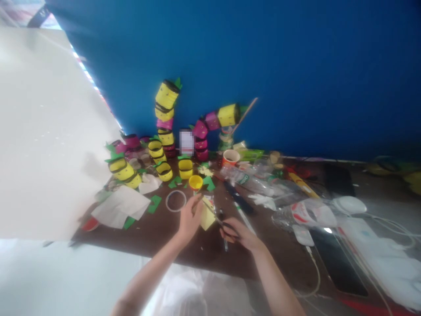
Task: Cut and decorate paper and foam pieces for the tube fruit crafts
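Note:
Pale yellow paper (207,216) is held at its upper left edge by my left hand (191,215), whose fingers are pinched on it. My right hand (237,233) is closed round the dark handles of a pair of scissors (217,218). The scissor blades point up and left and lie across the paper. A pen-like clear stick (226,244) is partly under my right hand. Just above my left hand stands a small yellow cup (195,182). A roll of clear tape (176,201) lies to the left of the paper.
Yellow and magenta ringed stacks (166,98) with green tops stand along the blue wall. White paper (121,205) and green scraps (154,204) lie left. Plastic bottles (305,213), a red cup (231,158), a phone (340,263) and cables are right on the brown table (131,241).

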A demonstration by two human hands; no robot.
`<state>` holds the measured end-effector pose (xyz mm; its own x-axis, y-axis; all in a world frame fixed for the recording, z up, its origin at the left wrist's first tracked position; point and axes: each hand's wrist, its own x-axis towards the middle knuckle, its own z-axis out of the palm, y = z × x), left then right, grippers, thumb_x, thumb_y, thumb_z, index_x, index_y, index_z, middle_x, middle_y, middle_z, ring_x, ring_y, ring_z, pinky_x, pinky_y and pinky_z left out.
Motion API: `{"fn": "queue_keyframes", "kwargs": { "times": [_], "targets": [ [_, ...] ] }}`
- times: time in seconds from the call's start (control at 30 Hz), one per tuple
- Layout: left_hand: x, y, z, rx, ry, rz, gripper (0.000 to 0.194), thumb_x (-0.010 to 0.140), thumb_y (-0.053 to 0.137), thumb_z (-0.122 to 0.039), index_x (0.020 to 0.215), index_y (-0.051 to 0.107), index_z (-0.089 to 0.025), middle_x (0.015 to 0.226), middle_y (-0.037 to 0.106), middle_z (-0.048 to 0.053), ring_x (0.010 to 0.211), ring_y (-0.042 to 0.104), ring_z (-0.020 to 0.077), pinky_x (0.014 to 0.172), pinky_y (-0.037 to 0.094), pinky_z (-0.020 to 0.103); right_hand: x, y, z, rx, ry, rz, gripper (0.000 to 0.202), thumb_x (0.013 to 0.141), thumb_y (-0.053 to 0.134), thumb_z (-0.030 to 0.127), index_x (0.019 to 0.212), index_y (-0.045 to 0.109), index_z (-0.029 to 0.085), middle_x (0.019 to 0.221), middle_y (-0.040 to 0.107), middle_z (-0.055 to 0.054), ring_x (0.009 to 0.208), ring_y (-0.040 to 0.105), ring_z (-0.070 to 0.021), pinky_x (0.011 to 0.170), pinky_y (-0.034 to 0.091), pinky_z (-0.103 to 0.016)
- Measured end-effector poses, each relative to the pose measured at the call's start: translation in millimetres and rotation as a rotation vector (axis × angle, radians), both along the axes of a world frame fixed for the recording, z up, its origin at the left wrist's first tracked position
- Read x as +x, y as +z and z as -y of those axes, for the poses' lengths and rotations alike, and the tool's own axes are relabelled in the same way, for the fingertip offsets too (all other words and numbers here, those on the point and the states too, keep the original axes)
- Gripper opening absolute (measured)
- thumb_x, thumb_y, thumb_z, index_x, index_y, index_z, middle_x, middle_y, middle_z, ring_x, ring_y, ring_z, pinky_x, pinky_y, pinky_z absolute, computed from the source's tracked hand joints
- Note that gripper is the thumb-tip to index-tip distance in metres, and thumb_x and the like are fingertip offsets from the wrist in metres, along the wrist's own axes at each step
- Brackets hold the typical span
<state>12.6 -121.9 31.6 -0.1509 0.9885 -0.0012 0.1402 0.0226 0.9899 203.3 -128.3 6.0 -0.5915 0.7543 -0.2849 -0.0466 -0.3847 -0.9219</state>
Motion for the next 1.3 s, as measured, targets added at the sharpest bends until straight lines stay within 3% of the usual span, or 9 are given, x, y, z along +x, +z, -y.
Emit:
{"fn": "queue_keyframes", "kwargs": {
  "times": [0.63,0.83,1.13,1.3],
  "targets": [
    [0.0,-6.1,2.1,-0.017,0.037,0.103,0.035,0.081,0.053,-0.033,0.113,0.049,-0.018,0.105,0.062,0.011,0.096,0.06,0.019,0.078,0.047,0.029,-6.4,-8.5,1.7,-0.038,-0.011,0.005,0.039,0.068,0.064,0.049,0.058,0.053,0.013,0.051,0.042,0.004,0.042,0.035,-0.0046,0.037,0.023,-0.018],
    [1.4,-3.2,5.8,-0.058,0.063,0.089,0.037,0.081,0.052,-0.036,0.113,0.049,-0.017,0.095,0.063,0.009,0.084,0.061,0.0171,0.07,0.048,0.026,-11.0,-11.1,2.7,-0.035,-0.009,-0.005,0.038,0.07,0.063,0.046,0.056,0.054,0.012,0.049,0.042,0.004,0.04,0.03,-0.0031,0.037,0.017,-0.018],
    [3.6,-7.4,6.6,-0.079,0.105,0.151,0.043,0.079,0.055,-0.038,0.116,0.047,-0.017,0.086,0.062,0.007,0.072,0.059,0.0141,0.059,0.046,0.022,-11.1,-7.4,6.0,-0.012,-0.031,0.005,0.038,0.071,0.062,0.049,0.06,0.057,0.012,0.049,0.047,0.003,0.041,0.037,-0.005,0.04,0.023,-0.019],
    [1.3,-7.5,5.8,-0.05,0.179,0.154,0.039,0.079,0.055,-0.037,0.111,0.052,-0.016,0.078,0.06,0.004,0.065,0.056,0.0111,0.056,0.044,0.02,-7.2,-9.3,5.1,-0.036,-0.198,0.026,0.04,0.067,0.062,0.055,0.07,0.056,0.016,0.057,0.055,0.0,0.046,0.044,-0.0086,0.042,0.028,-0.022]
  ]
}}
